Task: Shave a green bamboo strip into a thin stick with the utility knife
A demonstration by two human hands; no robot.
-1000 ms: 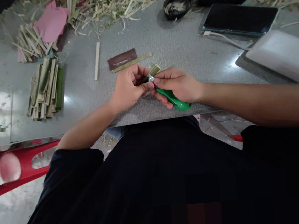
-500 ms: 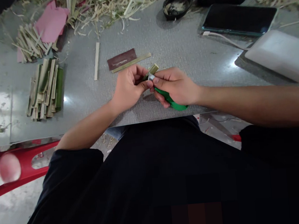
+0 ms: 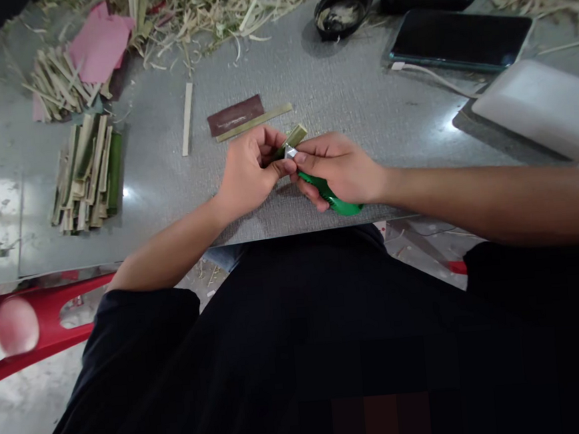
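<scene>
My left hand [image 3: 248,170] is closed around a short green bamboo strip [image 3: 295,136] whose far end sticks out past my fingers. My right hand [image 3: 340,166] grips a green-handled utility knife [image 3: 333,200], with its metal blade tip [image 3: 291,152] laid against the strip beside my left thumb. Both hands hover just above the near edge of the grey table [image 3: 340,99].
A brown sandpaper piece [image 3: 235,115] and a loose bamboo strip [image 3: 254,122] lie just beyond my hands, another strip [image 3: 187,118] to their left. Stacked bamboo slats [image 3: 88,172] sit left, shavings at the back, a black bowl [image 3: 343,9], tablet [image 3: 461,39] and white box [image 3: 542,110] right.
My hands have stayed almost still; the knife and my right hand shifted slightly left and up against the strip.
</scene>
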